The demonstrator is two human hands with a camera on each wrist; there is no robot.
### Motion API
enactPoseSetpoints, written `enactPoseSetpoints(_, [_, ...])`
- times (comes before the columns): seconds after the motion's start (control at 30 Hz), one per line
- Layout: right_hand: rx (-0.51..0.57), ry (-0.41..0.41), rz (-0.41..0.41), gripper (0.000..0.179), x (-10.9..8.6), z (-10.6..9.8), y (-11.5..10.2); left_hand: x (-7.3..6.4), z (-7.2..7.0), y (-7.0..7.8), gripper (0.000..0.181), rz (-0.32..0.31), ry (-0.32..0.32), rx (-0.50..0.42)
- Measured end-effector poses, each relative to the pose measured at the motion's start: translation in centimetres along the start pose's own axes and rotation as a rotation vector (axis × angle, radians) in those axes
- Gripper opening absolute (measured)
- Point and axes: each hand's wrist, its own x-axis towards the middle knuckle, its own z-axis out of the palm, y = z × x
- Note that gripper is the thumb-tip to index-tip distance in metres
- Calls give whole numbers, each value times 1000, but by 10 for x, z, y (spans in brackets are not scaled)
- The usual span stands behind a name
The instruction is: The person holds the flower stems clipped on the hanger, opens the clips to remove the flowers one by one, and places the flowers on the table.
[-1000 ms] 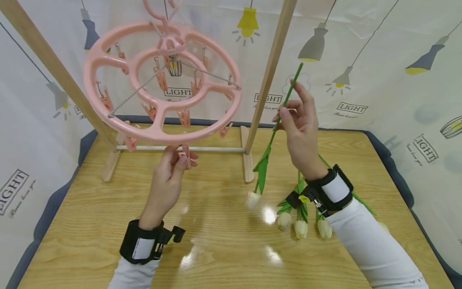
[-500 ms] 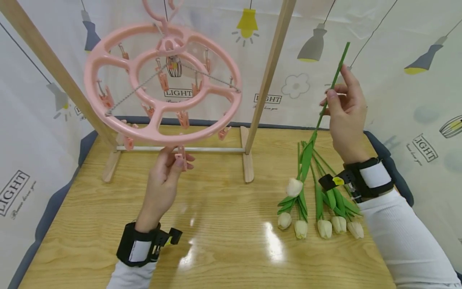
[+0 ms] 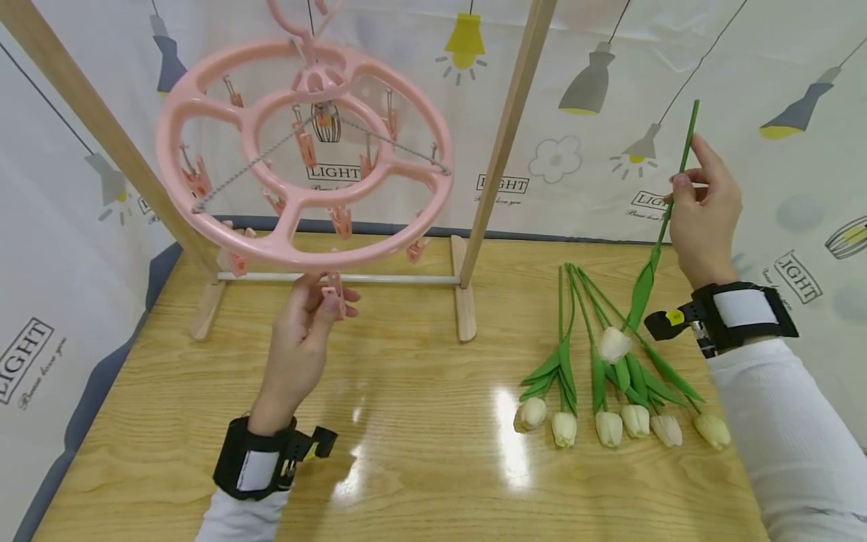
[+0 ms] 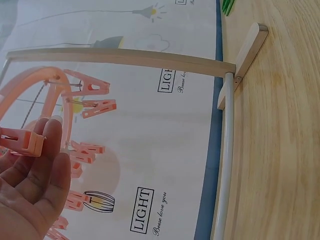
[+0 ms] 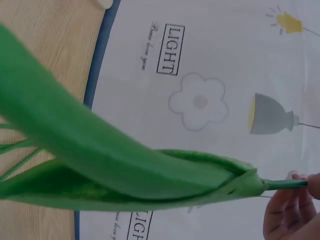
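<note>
My left hand pinches a pink clothespin that hangs from the near rim of a round pink drying hanger. In the left wrist view the same clothespin sits by the curled fingers. Off to the right, my right hand holds a white tulip by its green stem, between thumb and fingers. The tulip points head down, its bloom above other tulips on the table. Its leaves fill much of the right wrist view, which hides the bloom.
Several white tulips lie on the wooden table, blooms toward me. A wooden stand with an upright post and a white bar surrounds the hanger. More clothespins dangle from it. A printed cloth stands behind.
My right hand has carried the tulip to the right, away from the hanger and over the other tulips. The left hand has shifted slightly left, still holding the clothespin.
</note>
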Motion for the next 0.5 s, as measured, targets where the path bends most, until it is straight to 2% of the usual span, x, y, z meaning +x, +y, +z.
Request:
enactPoseSetpoints(0.2, [-201, -55, 10, 50, 9, -11, 25, 0, 0, 0, 36, 5, -4, 2])
enactPoseSetpoints(0.37, [-360, -68, -19, 53, 14, -20, 40, -1, 0, 1, 36, 0, -6, 10])
enactPoseSetpoints(0.5, [-466, -137, -12, 60, 15, -28, 49, 0, 0, 1, 36, 2, -1, 0])
